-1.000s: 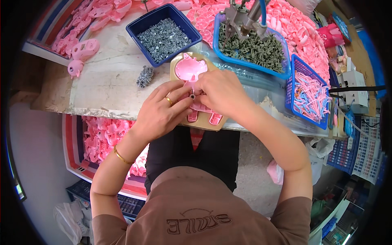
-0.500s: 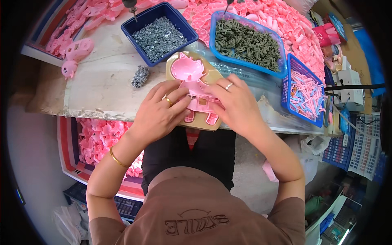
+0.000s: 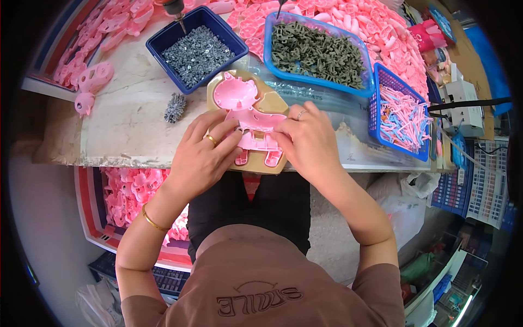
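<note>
A pink plastic toy half-shell (image 3: pixel 252 117), with a round head part and two legs, lies hollow side up in a tan shaped holder (image 3: pixel 275 103) at the table's front edge. My left hand (image 3: pixel 202 150), wearing a gold ring, is closed with its fingertips on the shell's left edge, near the middle. A tiny dark spot shows at those fingertips; I cannot make it out. On the opposite side, my right hand (image 3: pixel 311 139) pinches the shell's right edge with thumb and fingers. The fingers partly cover the shell's sides.
Behind the holder stand a dark blue tray (image 3: pixel 158 53) of small metal screws and a light blue tray (image 3: pixel 322 83) of dark green parts. A blue basket (image 3: pixel 376 117) of pink and blue sticks is at right. Pink shells (image 3: pixel 387 46) heap behind; a screwdriver tip (image 3: pixel 180 20) hangs above.
The view has shifted, so the table things sit a little further left. My right fingers have drawn back from over the shell to its right edge, uncovering more of its middle.
</note>
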A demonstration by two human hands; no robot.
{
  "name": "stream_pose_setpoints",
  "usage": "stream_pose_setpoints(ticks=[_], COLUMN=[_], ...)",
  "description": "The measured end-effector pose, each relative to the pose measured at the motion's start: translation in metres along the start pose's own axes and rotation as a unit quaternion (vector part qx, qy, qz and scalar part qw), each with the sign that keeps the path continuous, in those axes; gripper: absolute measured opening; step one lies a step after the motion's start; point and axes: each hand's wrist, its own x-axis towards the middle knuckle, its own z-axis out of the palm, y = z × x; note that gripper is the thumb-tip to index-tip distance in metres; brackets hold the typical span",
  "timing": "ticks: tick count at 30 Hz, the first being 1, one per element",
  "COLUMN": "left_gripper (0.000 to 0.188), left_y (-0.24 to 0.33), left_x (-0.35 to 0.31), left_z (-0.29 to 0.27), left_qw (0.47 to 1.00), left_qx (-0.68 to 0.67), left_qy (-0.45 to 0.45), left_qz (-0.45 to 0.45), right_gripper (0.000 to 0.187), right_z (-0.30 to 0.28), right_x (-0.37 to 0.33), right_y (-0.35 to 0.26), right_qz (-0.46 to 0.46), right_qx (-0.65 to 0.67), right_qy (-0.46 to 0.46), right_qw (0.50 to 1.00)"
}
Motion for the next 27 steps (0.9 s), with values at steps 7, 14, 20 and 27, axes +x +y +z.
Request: stream_pose_setpoints(ticks=[7, 14, 20, 27], left_gripper=[0.029, 0.009, 0.019, 0.018], left_y=[-0.001, -0.070, -0.108, -0.121], left_x=[0.004, 0.028, 0.074, 0.092], left_z=[-0.008, -0.021, -0.018, -0.006], left_qw=[0.999, 0.983, 0.968, 0.962], left_qx=[-0.032, 0.094, 0.205, 0.175], left_qy=[0.003, 0.097, -0.018, -0.156], left_qz=[-0.001, -0.124, -0.144, -0.137], right_gripper=[0.026, 0.065, 0.066, 0.044], right_z=[-0.022, -0.056, -0.015, -0.059], right_x=[0.044, 0.130, 0.267, 0.206], right_y=[-0.018, -0.090, -0.109, -0.085], right_qz=[-0.066, -0.176, -0.172, -0.052], right_qx=[0.084, 0.234, 0.281, 0.385], right_qy=[0.026, 0.312, 0.398, 0.145], right_qw=[0.994, 0.904, 0.856, 0.910])
